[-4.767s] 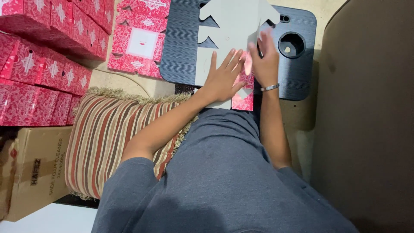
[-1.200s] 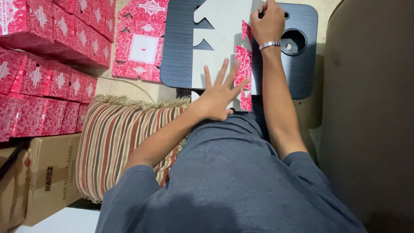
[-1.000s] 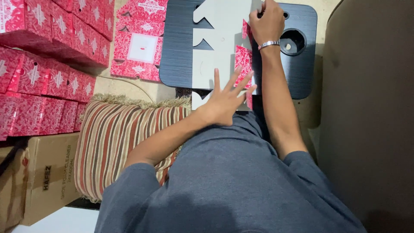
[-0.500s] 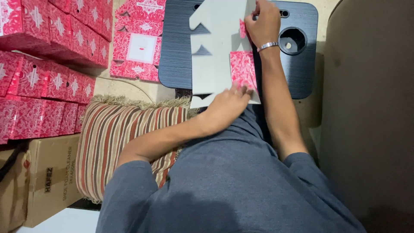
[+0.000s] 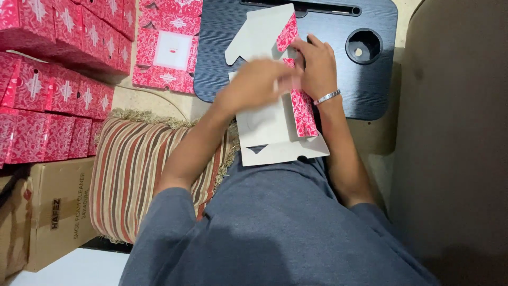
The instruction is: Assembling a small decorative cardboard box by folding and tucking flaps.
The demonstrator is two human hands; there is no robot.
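The flat grey cardboard box blank with red patterned sides (image 5: 275, 124) lies on the dark lap desk (image 5: 370, 85). The right hand (image 5: 317, 66) pinches a red flap shut-tight; the blurry left hand (image 5: 259, 79) presses flat and open. It is best to fold right on the crease.

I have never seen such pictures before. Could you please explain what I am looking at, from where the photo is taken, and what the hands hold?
There is no machine here: a person works with two bare hands. The one camera sits on the person's head and looks down, so you see the grey shirt, both arms and the work below.

On a dark lap desk with a round cup hole lies a flat cardboard box blank, grey inside, red patterned outside. The right hand, with a bracelet at its wrist, grips a raised red flap. The left hand is blurred and lies over the blank beside it.

On the left are a striped cushion, stacks of finished red boxes and a brown carton.
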